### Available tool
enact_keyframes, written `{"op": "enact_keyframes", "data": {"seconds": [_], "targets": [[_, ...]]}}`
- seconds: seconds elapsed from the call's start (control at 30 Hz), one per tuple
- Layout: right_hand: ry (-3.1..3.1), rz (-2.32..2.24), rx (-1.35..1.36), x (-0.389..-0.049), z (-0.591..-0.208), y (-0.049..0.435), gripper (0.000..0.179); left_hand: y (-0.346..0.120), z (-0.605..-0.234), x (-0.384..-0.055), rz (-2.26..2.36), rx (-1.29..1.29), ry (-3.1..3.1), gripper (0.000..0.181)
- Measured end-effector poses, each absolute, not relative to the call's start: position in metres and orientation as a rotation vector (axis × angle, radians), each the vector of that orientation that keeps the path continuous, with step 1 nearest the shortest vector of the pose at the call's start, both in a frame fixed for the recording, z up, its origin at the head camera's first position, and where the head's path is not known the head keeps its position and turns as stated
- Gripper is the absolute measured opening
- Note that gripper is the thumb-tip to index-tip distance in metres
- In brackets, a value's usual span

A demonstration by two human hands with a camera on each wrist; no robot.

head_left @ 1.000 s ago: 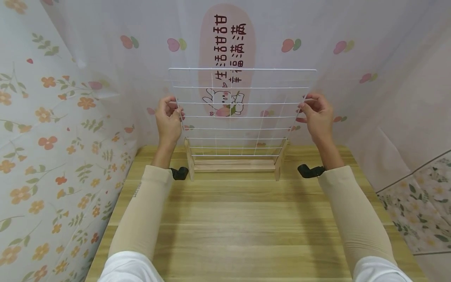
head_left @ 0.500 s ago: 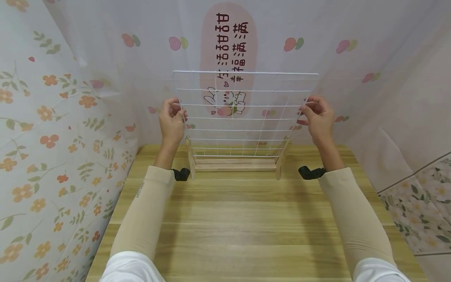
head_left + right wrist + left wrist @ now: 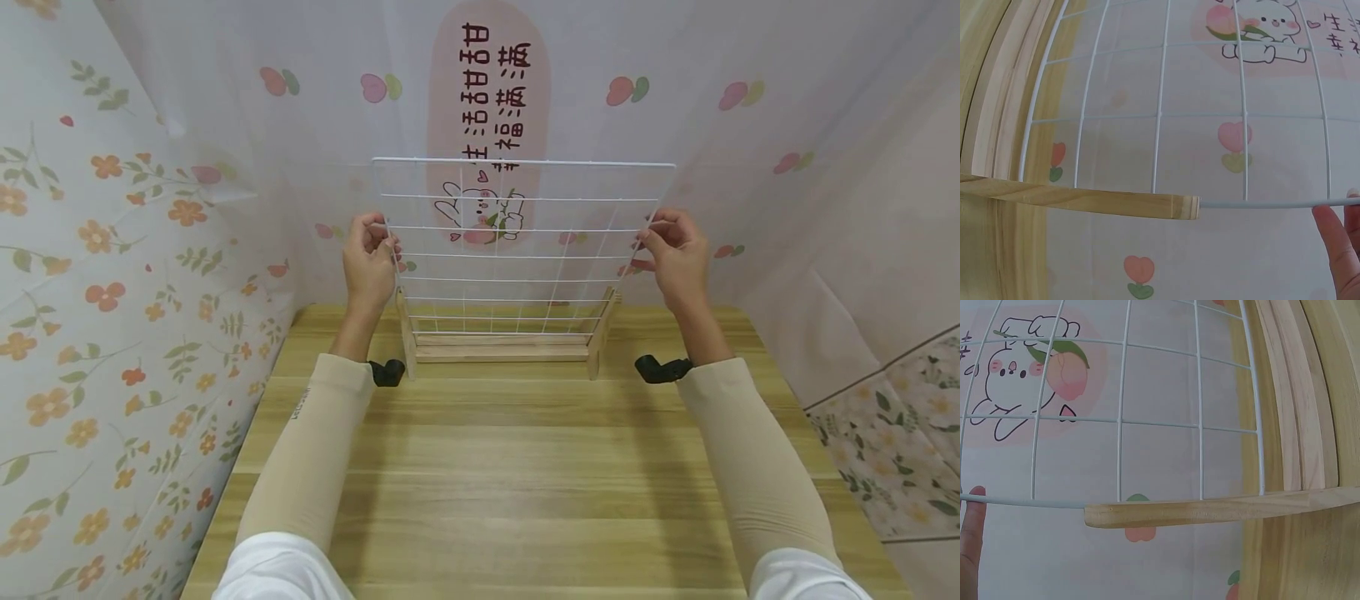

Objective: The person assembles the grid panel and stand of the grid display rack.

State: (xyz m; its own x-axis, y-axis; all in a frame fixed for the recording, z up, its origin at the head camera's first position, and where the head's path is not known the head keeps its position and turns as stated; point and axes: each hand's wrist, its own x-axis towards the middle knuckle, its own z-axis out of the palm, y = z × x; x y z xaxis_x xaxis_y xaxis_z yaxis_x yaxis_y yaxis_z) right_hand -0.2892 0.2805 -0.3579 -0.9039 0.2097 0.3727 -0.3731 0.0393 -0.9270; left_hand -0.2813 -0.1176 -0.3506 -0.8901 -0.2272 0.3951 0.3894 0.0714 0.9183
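Note:
A white wire grid panel (image 3: pixel 523 162) stands upright, leaning back a little, in a light wooden stand (image 3: pixel 502 350) near the far side of the table. My left hand (image 3: pixel 370 265) pinches the panel's left side wire, and my right hand (image 3: pixel 678 257) pinches its right side wire at about the same height. In the left wrist view, the panel's side wire runs along a wooden side post (image 3: pixel 1147 514), with a finger (image 3: pixel 974 528) touching the wire beyond the post's end. The right wrist view shows the opposite post (image 3: pixel 1122 203) likewise against the wire.
The wood-grain table (image 3: pixel 495 467) stretches from the stand toward me. A white printed curtain (image 3: pixel 300 150) hangs close behind the panel, and a floral cloth (image 3: pixel 142 333) is on the left. Black wrist-worn cameras (image 3: pixel 663 367) stick out beside the stand.
The panel's top edge has come down slightly and its left side has shifted a little right, with my left hand moving along. Both hands keep their pinch on it.

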Motion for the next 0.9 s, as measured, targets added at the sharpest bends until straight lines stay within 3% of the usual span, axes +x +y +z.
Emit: {"op": "enact_keyframes", "data": {"seconds": [0.37,0.9], "targets": [[-1.915,1.941,0.186,-0.288,-0.361,0.281,0.02,-0.118,-0.353,-0.281,-1.863,-0.162,-1.928,0.023],[-1.992,1.888,0.191,-0.285,-0.368,0.282,0.013,-0.119,-0.365,-0.288,-1.819,-0.187,-1.958,0.02]]}}
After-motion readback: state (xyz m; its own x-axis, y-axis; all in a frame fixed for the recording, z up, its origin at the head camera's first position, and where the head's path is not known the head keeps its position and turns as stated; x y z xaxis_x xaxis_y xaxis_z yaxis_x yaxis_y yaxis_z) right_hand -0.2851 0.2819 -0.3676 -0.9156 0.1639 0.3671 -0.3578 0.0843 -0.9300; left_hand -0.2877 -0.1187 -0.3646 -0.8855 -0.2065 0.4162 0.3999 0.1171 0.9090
